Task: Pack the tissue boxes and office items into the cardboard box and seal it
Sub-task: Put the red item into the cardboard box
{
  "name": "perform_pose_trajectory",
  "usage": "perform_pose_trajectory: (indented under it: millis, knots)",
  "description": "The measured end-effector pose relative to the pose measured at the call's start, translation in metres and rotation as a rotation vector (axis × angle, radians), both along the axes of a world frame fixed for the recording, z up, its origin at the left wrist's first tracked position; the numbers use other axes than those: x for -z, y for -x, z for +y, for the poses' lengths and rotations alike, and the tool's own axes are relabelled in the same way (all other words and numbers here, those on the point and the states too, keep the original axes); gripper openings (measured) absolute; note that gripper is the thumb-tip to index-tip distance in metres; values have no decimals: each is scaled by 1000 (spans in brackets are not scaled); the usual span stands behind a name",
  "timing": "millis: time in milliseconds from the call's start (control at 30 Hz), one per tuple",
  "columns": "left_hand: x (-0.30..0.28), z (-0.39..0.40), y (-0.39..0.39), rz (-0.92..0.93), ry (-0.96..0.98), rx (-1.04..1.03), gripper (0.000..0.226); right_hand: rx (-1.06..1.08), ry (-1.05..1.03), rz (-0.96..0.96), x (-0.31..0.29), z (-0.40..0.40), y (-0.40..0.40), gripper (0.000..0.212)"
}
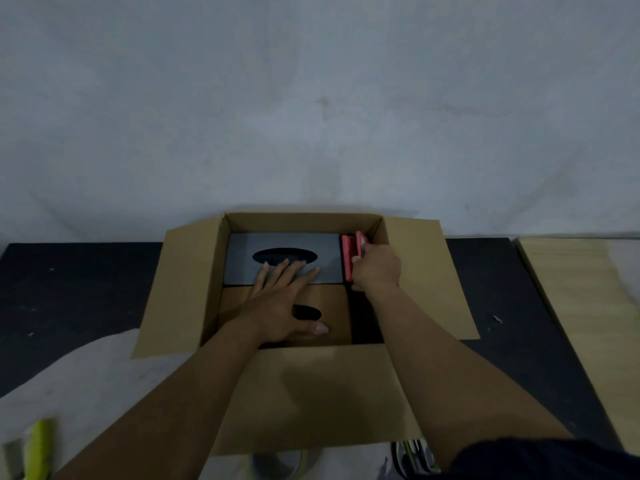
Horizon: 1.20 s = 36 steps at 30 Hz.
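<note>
While our left hand (282, 303) lies flat with fingers spread across the grey tissue box (282, 258) and brown tissue box (332, 306), both lying long axis left-to-right inside the carton (415, 271) on the table (69, 289), our right hand (375, 268) grips a red item (348, 258) standing on edge, its length pointing away from us, right of the grey one.

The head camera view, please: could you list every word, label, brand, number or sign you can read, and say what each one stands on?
None can be read.
Cardboard box: plain flaps, no print showing.
Grey tissue box: no lettering visible.
Brown tissue box: no lettering visible; partly under the left hand.
Red item held by the right hand: too blurred to show any text.
</note>
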<state>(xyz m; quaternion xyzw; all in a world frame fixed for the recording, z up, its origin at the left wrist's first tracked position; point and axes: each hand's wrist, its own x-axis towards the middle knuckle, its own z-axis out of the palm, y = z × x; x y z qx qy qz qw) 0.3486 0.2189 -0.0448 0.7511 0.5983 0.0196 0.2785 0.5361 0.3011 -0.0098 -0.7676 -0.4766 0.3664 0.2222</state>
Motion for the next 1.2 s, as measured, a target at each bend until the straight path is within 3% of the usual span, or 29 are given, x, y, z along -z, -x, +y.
perform_pose_trajectory:
  millis: [100,267,467,667,867,1067,1200]
  knots:
    - [-2,2,2,-45,-23,-7,108,-35,-37,-47,2,0,-1,39]
    - [-3,6,21,18,-252,0,68,-176,-79,-281,1,-9,-4,34]
    - [11,7,28,-18,-242,-13,70,-251,-66,-339,16,-17,4,31]
    - [-2,0,11,81,-50,-61,105,-339,-37,-361,25,-17,6,43]
    - [-5,-5,2,114,15,-98,91,-448,-22,-379,36,-39,3,60]
    - [-14,-5,-3,117,82,-118,96,-585,169,-411,21,-23,-3,76]
    - [-29,-8,-4,-1,114,-157,84,-538,183,-296,-1,-35,-6,71]
